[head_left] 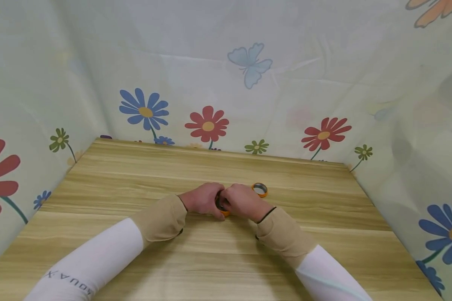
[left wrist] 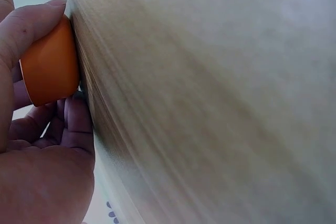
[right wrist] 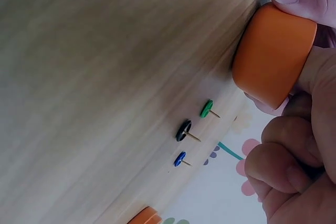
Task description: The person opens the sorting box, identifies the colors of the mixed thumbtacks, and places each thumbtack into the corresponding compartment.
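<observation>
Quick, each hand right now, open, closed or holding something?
Left hand: holding the orange container.
Right hand: fingers curled, reaching into the container; whether it pinches anything inside is hidden, so I can't tell.

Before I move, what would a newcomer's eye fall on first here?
Probably the orange container, held by the left hand on the table, the right hand at its mouth. Next, the green tack, black tack and blue tack, points up in the right wrist view. Then the orange-rimmed round piece, beyond the right hand in the head view.
</observation>
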Action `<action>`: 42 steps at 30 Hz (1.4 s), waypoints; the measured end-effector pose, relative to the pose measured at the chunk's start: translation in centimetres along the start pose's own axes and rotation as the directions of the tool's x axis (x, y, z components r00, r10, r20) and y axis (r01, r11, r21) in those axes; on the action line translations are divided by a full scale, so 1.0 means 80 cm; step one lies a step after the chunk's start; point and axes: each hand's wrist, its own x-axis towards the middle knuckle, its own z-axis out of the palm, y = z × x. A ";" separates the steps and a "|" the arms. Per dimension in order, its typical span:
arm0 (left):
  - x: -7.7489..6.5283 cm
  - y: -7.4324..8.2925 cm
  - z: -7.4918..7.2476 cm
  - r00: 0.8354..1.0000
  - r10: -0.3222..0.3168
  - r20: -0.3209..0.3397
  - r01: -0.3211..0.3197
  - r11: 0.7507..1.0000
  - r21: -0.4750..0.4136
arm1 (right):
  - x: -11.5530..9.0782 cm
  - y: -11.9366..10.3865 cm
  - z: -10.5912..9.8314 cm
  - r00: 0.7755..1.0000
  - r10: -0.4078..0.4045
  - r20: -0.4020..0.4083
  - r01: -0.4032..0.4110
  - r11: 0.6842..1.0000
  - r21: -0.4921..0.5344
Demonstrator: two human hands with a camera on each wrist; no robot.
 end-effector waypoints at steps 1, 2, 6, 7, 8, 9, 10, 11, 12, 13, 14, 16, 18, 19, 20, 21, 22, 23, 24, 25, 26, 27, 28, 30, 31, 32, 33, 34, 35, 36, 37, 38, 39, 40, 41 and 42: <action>0.000 0.000 0.000 1.000 -0.001 0.000 0.001 1.000 0.001 | 0.000 0.000 0.000 1.000 0.004 0.005 -0.004 1.000 -0.005; 0.000 0.000 0.000 1.000 0.000 0.000 0.000 1.000 0.000 | 0.001 0.000 -0.001 1.000 0.008 0.010 -0.008 1.000 -0.011; 0.000 0.001 -0.001 1.000 -0.002 0.005 0.002 1.000 0.000 | 0.002 -0.001 -0.002 0.999 0.019 0.026 -0.018 1.000 -0.008; 0.000 0.001 -0.001 1.000 -0.001 0.004 0.001 1.000 0.000 | 0.003 -0.001 -0.002 0.999 0.021 0.029 -0.021 1.000 -0.008; 0.000 0.001 -0.001 1.000 0.000 0.004 0.000 1.000 0.000 | 0.003 -0.001 -0.003 0.999 0.024 0.032 -0.024 1.000 -0.007; 0.000 0.001 -0.001 1.000 -0.001 0.005 0.001 1.000 0.000 | 0.003 -0.001 -0.003 0.999 0.027 0.035 -0.026 1.000 -0.007; 0.000 0.001 0.000 1.000 0.000 0.004 0.000 1.000 -0.001 | 0.003 -0.001 -0.003 0.999 0.030 0.037 -0.029 1.000 -0.006; 0.000 0.001 0.000 1.000 -0.001 0.004 0.001 1.000 -0.004 | 0.003 -0.002 -0.003 0.999 0.032 0.038 -0.032 0.999 -0.005; 0.000 0.001 0.000 1.000 -0.001 0.004 0.001 1.000 -0.005 | 0.003 -0.002 -0.003 0.999 0.035 0.039 -0.035 0.999 -0.005; 0.000 0.001 0.000 1.000 0.000 0.003 0.000 1.000 -0.006 | 0.003 -0.002 -0.003 0.999 0.037 0.039 -0.037 0.999 -0.002; 0.000 0.001 0.000 1.000 0.000 0.002 0.000 1.000 -0.007 | 0.004 -0.002 -0.003 0.998 0.039 0.040 -0.039 0.999 0.000; -0.001 0.001 0.000 1.000 -0.001 0.002 0.001 1.000 -0.005 | 0.004 -0.002 -0.003 0.998 0.041 0.042 -0.041 0.999 0.003; -0.001 0.001 0.000 1.000 -0.002 0.001 0.002 1.000 -0.004 | 0.004 -0.001 -0.003 0.998 0.044 0.048 -0.044 0.999 0.009; -0.001 0.001 0.000 1.000 -0.003 0.001 0.003 1.000 -0.004 | 0.004 -0.001 -0.003 0.998 0.044 0.051 -0.044 0.999 0.013; -0.001 0.001 0.000 1.000 -0.003 0.000 0.003 1.000 -0.001 | 0.004 -0.001 -0.004 0.997 0.045 0.055 -0.046 0.999 0.018; -0.001 0.001 0.000 1.000 -0.003 0.000 0.003 1.000 0.001 | 0.004 -0.001 -0.004 0.997 0.045 0.060 -0.046 0.999 0.025; -0.001 0.001 0.000 1.000 -0.003 0.000 0.003 1.000 0.000 | 0.004 -0.001 -0.005 0.997 0.045 0.063 -0.047 0.998 0.033; -0.001 0.001 0.000 1.000 -0.003 0.000 0.003 1.000 0.000 | 0.003 -0.001 -0.005 0.997 0.044 0.065 -0.046 0.998 0.041; -0.001 0.001 0.000 1.000 -0.003 0.000 0.003 1.000 -0.001 | 0.003 -0.001 -0.006 0.997 0.042 0.066 -0.045 0.998 0.050; -0.001 0.001 0.001 1.000 -0.004 0.002 0.004 1.000 -0.003 | 0.003 -0.001 -0.007 0.997 0.038 0.066 -0.042 0.998 0.055; -0.001 0.001 0.001 1.000 -0.004 0.002 0.004 1.000 -0.005 | 0.003 -0.001 -0.008 0.997 0.035 0.064 -0.038 0.997 0.061; 0.000 0.001 0.001 1.000 -0.005 0.003 0.005 1.000 -0.009 | 0.003 -0.001 -0.009 0.998 0.028 0.059 -0.032 0.997 0.069; 0.000 0.001 0.001 1.000 -0.006 0.004 0.006 1.000 -0.013 | 0.002 -0.001 -0.010 0.998 0.019 0.054 -0.024 0.997 0.076; 0.000 0.002 0.001 1.000 -0.007 0.005 0.007 1.000 -0.018 | 0.002 -0.001 -0.013 0.999 0.004 0.040 -0.008 0.995 0.095; 0.000 0.001 0.001 1.000 -0.007 0.005 0.007 1.000 -0.018 | 0.001 0.000 -0.015 0.999 -0.004 0.034 0.000 0.995 0.103; 0.000 0.002 0.001 1.000 -0.004 0.006 0.004 1.000 -0.017 | 0.001 0.001 -0.016 1.000 -0.010 0.028 0.007 0.993 0.115; 0.000 0.001 0.001 1.000 -0.004 0.007 0.004 1.000 -0.019 | 0.001 0.001 -0.017 1.000 -0.013 0.025 0.010 0.992 0.126; 0.000 0.001 0.001 1.000 -0.003 0.008 0.004 1.000 -0.017 | 0.000 0.002 -0.019 1.000 -0.014 0.022 0.011 0.991 0.135; 0.000 0.001 0.001 1.000 -0.003 0.009 0.003 1.000 -0.017 | 0.000 0.003 -0.021 1.000 -0.011 0.022 0.008 0.989 0.145; 0.000 0.001 0.001 1.000 -0.004 0.010 0.004 1.000 -0.019 | -0.001 0.003 -0.023 1.000 -0.008 0.023 0.004 0.988 0.153; 0.001 0.001 0.001 1.000 -0.001 0.011 0.001 1.000 -0.018 | -0.002 0.004 -0.025 1.000 -0.003 0.025 -0.001 0.988 0.157; 0.001 0.001 0.001 1.000 0.000 0.012 0.000 1.000 -0.020 | -0.002 0.005 -0.028 1.000 0.003 0.027 -0.007 0.986 0.168; 0.001 0.000 0.001 1.000 0.001 0.013 0.000 1.000 -0.025 | -0.003 0.005 -0.030 1.000 0.008 0.028 -0.013 0.984 0.175; 0.002 0.000 0.001 1.000 0.004 0.015 -0.003 1.000 -0.029 | -0.004 0.006 -0.032 1.000 0.014 0.028 -0.019 0.983 0.181; 0.002 0.000 0.001 1.000 0.006 0.016 -0.005 0.999 -0.037 | -0.006 0.008 -0.034 0.999 0.023 0.026 -0.028 0.982 0.186; 0.002 0.000 0.002 1.000 0.007 0.017 -0.007 0.999 -0.041 | -0.007 0.009 -0.035 0.999 0.031 0.021 -0.034 0.982 0.188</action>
